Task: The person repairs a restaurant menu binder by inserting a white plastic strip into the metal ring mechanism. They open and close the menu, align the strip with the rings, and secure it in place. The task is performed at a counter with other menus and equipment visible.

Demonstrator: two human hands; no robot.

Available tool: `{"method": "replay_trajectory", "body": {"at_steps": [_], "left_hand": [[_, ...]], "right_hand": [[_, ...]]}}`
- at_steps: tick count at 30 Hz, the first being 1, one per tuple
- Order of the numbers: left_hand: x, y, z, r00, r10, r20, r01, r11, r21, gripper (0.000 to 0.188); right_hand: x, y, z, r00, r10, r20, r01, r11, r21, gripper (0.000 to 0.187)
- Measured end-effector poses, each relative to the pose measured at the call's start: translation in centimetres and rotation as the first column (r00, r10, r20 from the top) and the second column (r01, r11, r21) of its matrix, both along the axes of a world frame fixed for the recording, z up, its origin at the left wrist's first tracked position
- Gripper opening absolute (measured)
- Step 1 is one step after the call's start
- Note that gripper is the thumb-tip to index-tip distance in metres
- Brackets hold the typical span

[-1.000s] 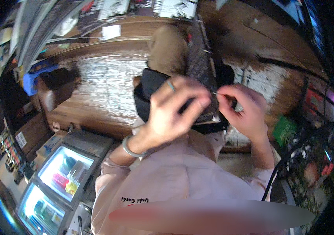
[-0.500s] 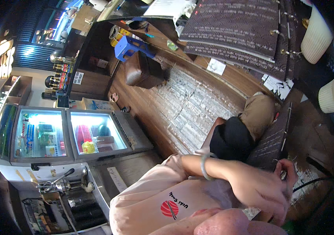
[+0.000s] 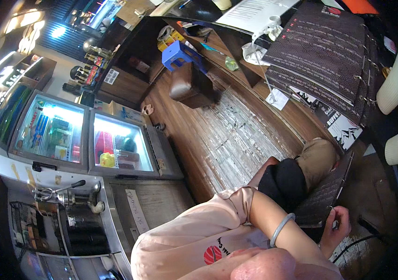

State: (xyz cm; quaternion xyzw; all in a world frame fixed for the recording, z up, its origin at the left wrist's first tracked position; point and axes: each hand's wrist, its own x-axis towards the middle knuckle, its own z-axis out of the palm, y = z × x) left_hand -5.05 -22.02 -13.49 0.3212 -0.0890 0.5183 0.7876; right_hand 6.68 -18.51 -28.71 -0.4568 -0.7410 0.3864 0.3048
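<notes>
The dark folder [image 3: 322, 198] rests on the person's lap. The right hand [image 3: 336, 228] pinches its lower edge by the ring binding; the left hand is hidden, state unknown. Judged stiff, moderately heavy: support the spine edge.

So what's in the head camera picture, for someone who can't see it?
A hand pinches the ring edge of a dark binder resting on the person's lap. A forearm with a grey bangle crosses in front, above a wooden floor and lit drink fridges.
</notes>
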Motion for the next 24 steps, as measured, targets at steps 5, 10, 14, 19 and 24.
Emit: {"method": "replay_trajectory", "body": {"at_steps": [5, 10, 14, 19, 24], "left_hand": [[1.5, 0.3, -0.6, 0.990, -0.102, 0.096, 0.105, 0.994, -0.030, 0.020], [1.0, 0.0, -0.5, 0.987, -0.123, 0.103, 0.130, 0.990, -0.061, 0.019], [0.9, -0.3, -0.6, 0.981, -0.131, 0.140, 0.138, 0.989, -0.047, 0.019], [0.5, 0.0, -0.8, 0.979, -0.128, 0.159, 0.142, 0.987, -0.080, 0.019], [0.7, -0.1, -0.9, 0.974, -0.130, 0.186, 0.150, 0.984, -0.095, 0.019]], "right_hand": [[0.2, 0.2, 0.5, 1.000, 0.018, 0.004, -0.019, 0.999, 0.043, 0.003], [0.4, 0.0, -0.4, 0.999, -0.040, -0.005, 0.040, 0.997, 0.068, 0.003], [0.5, 0.3, 0.2, 0.999, 0.033, 0.033, -0.033, 0.999, 0.015, 0.004], [1.0, 0.3, -0.9, 1.000, -0.013, 0.025, 0.012, 1.000, 0.026, 0.004], [0.8, 0.8, 0.9, 0.972, 0.093, 0.216, -0.123, 0.984, 0.129, 0.005]]}}
